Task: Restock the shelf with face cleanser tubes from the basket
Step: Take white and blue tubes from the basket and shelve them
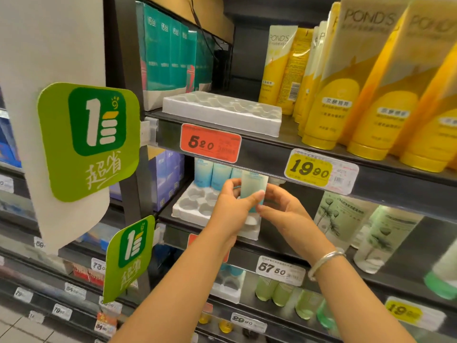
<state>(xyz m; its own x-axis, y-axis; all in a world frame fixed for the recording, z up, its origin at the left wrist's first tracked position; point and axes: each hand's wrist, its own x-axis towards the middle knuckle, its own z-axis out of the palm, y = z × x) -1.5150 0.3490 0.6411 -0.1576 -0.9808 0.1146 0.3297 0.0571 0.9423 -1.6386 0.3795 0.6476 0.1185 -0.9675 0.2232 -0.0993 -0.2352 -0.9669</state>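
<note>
Both hands hold one pale blue translucent cleanser tube [253, 191] upright over the white moulded plastic tray [188, 206]: the left hand [231, 206] and right hand [279, 209] pinch its sides with fingers and thumbs. The tray's front wells beside the tube lie empty; matching blue tubes [212, 174] fill its back row. I judge restocking is only partway done. The basket is out of view.

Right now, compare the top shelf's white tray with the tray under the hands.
The top tray shows no product in its pockets; the lower tray has pale blue tubes standing at its back. No hand touches the top tray; over the lower tray the left hand and right hand hold a tube. Both are white plastic with moulded round pockets.
</note>
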